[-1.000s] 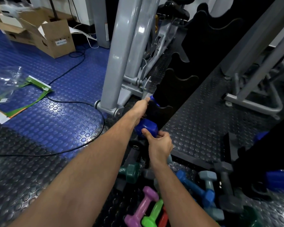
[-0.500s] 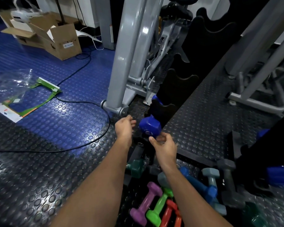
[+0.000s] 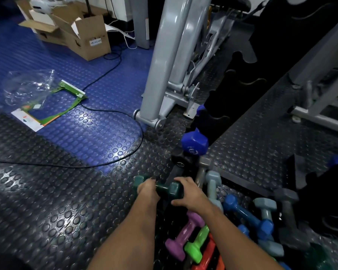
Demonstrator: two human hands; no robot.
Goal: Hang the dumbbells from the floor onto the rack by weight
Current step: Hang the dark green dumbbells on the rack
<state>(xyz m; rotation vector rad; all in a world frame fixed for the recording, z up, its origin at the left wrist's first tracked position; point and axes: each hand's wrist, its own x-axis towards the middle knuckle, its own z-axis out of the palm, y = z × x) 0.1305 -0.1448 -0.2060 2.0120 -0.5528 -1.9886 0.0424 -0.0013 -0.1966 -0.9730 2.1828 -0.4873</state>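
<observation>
Dark green dumbbell lies crosswise on the floor just short of the black rack; left hand grasps its handle, right hand cups the right-hand head; rack slots lie straight ahead, beyond the hung blue dumbbell.

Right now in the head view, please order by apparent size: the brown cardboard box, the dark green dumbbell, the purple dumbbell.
1. Brown cardboard box, though farthest.
2-3. Purple dumbbell and dark green dumbbell: unsure, hands cover the green one.
</observation>
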